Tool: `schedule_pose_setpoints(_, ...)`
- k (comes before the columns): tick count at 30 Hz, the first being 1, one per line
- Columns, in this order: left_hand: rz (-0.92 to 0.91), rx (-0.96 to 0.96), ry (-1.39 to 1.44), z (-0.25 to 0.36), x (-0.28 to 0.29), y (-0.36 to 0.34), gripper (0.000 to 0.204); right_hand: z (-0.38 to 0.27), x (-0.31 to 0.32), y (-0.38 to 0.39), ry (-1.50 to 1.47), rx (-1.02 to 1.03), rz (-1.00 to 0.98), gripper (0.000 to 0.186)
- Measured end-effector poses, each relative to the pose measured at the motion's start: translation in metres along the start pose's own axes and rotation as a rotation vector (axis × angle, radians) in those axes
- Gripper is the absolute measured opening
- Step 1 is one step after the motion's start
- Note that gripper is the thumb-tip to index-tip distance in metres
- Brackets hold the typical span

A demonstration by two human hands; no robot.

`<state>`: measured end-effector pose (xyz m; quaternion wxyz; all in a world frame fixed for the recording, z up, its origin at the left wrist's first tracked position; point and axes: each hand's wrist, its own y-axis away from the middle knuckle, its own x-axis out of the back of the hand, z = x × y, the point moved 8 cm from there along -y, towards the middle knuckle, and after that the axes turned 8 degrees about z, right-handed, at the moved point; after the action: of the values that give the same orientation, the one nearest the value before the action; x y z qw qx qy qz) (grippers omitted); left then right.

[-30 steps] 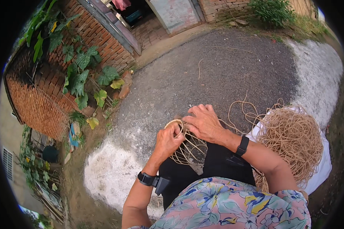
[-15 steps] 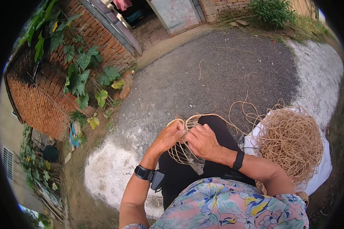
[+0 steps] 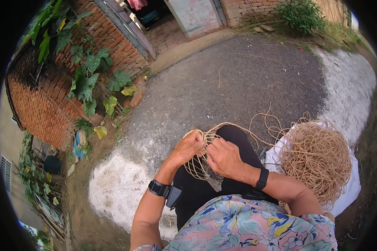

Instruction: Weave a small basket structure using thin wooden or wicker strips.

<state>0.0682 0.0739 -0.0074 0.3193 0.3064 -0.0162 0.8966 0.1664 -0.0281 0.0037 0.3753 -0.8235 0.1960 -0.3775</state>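
An openwork piece of tan cord (image 3: pixel 194 169), curved like a small basket, sits over my lap between my knees. My left hand (image 3: pixel 188 147) is closed on its upper rim, thumb pressed against the strands. Close against it, my right hand (image 3: pixel 225 158) pinches the cord at the same rim with bent fingers. A long strand (image 3: pixel 244 130) runs from the rim over my right knee toward a large tangled heap of tan cord (image 3: pixel 316 161) at my right. My fingers hide the exact spot where the strands cross.
Beneath the heap lies a white sack (image 3: pixel 352 184). Dark pavement (image 3: pixel 238 79) spreads ahead, with pale patches at both sides and a few loose strands on it. Leafy vines (image 3: pixel 88 88) climb a brick wall (image 3: pixel 119 46) at left. An open doorway (image 3: pixel 161 31) stands at the far side.
My right hand has shifted slightly at the rim, its fingers curling in more. My left hand keeps its hold in nearly the same place. The view has tilted a little.
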Motion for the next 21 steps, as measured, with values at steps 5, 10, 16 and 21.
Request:
schedule_pose_setpoints(5, 0.127, -0.111, -0.167, 0.012, 0.011, 0.008, 0.018, 0.030, -0.011, 0.002, -0.298, -0.361, -0.097, 0.016)
schedule_pose_setpoints(10, 0.230, -0.276, -0.137, 0.023, 0.005, 0.026, 0.018, 0.055, -0.041, 0.016, -1.186, -1.082, -0.359, 0.019)
schedule_pose_setpoints(16, 0.449, -0.569, -0.397, 0.034, 0.003, 0.036, 0.014, 0.045, 0.055, -0.036, -1.336, -0.713, -0.344, 0.033)
schedule_pose_setpoints(21, 0.520, -0.573, -0.319, 0.027, 0.014, 0.032, 0.010, 0.133, 0.206, -0.016, -1.099, -0.694, 0.026, 0.036)
